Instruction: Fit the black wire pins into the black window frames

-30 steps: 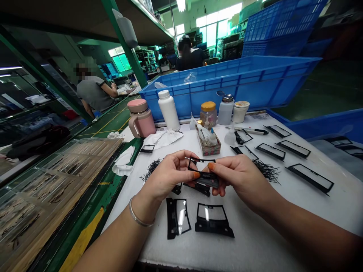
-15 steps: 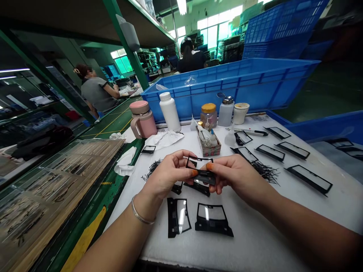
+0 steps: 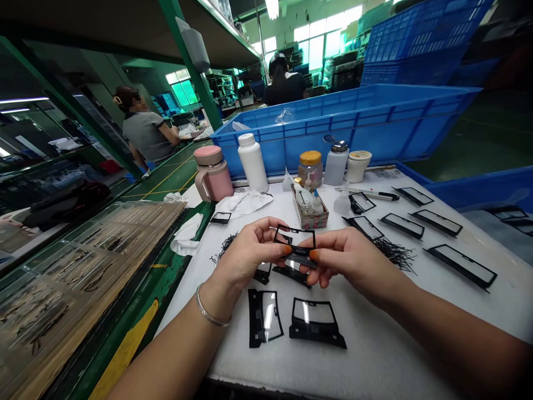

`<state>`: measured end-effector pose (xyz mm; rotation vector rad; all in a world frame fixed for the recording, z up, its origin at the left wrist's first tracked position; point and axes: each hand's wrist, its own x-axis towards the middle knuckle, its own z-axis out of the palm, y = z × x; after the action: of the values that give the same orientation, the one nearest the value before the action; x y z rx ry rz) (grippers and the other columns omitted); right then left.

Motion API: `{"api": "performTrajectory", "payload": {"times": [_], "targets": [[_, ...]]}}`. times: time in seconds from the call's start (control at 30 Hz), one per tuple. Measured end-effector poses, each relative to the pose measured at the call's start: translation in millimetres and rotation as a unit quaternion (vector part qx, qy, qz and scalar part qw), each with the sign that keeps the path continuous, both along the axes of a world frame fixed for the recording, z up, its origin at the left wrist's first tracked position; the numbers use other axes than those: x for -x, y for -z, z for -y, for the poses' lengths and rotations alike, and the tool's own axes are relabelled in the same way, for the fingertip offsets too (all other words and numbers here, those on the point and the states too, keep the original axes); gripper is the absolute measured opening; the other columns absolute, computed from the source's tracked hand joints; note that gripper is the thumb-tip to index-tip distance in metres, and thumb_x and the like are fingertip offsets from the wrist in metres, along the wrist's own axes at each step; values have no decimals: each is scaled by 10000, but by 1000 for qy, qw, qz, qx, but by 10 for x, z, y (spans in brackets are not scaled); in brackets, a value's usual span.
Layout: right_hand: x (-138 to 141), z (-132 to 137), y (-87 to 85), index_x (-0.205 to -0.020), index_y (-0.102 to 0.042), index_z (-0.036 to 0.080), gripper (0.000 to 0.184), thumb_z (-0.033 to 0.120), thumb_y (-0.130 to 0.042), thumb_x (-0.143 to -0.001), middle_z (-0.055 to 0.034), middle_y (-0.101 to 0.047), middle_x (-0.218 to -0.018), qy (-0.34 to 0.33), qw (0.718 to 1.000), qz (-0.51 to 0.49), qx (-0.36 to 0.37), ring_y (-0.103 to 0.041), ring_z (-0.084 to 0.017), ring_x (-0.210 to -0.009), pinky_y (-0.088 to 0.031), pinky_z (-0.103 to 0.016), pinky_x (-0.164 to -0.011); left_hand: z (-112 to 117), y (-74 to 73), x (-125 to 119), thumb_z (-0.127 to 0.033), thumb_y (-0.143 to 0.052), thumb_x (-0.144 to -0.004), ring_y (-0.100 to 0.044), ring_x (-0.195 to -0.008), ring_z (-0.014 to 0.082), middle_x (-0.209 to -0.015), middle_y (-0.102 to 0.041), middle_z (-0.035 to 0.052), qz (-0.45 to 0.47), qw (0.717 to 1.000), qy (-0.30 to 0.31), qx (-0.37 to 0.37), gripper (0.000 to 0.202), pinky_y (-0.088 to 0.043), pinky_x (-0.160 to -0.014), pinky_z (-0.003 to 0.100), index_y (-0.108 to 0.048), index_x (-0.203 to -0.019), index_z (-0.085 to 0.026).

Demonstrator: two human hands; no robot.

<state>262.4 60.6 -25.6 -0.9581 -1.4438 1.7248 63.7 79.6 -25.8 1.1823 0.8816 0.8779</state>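
Observation:
My left hand [image 3: 252, 253] and my right hand [image 3: 350, 258] meet above the white table, and both pinch a black-framed clear plastic piece [image 3: 295, 238] between thumbs and fingers. Below them lie two similar frames [image 3: 264, 318] [image 3: 315, 323], and more dark pieces [image 3: 291, 275] are partly hidden under my hands. A row of frames [image 3: 462, 266] lies to the right. Loose black bristle-like strands [image 3: 393, 253] sit close to my right hand, with a smaller tuft [image 3: 225, 248] by my left hand. A metal bangle [image 3: 212, 306] circles my left wrist.
Behind the white table [image 3: 375, 355] stand a pink mug [image 3: 213, 175], a white bottle [image 3: 252, 162], a yellow-lidded jar [image 3: 310, 169] and a small box of tools [image 3: 308, 210]. A large blue crate [image 3: 333, 141] lies beyond them. A co-worker [image 3: 145, 133] sits at the left.
The black frame has turned a little in my fingers, with its clear window showing more. The whole scene has drifted slightly right as my head moved.

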Motion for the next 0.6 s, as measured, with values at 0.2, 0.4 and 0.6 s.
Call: {"api": "performTrajectory", "payload": {"times": [0.2, 0.4, 0.6], "targets": [[1, -4, 7, -867, -708, 112, 184, 185, -562, -782, -75, -693, -777, -2, 1000, 0, -2, -689, -169, -652, -517, -167, -508, 1, -6, -10, -151, -777, -670, -594, -627, 109, -753, -611, 17, 3, 1000, 2, -4, 375, -495, -523, 171, -559, -974, -132], [-13, 12, -6, -862, -710, 108, 183, 182, -562, -783, -86, -696, -778, -2, 1000, 6, -7, -693, -179, -665, -521, -174, -513, 11, -14, -6, -143, -763, -684, -595, -636, 111, -776, -614, 20, -7, 1000, 1, -9, 364, -505, -533, 184, -563, -989, -140], [-6, -11, 17, -887, -725, 120, 210, 183, -564, -769, -87, -700, -802, -4, 1000, 2, 3, -696, -186, -672, -530, -187, -525, 3, 4, 7, -160, -773, -671, -583, -605, 101, -759, -607, 7, -5, 1000, 0, -13, 381, -493, -530, 186, -567, -992, -147]]}}
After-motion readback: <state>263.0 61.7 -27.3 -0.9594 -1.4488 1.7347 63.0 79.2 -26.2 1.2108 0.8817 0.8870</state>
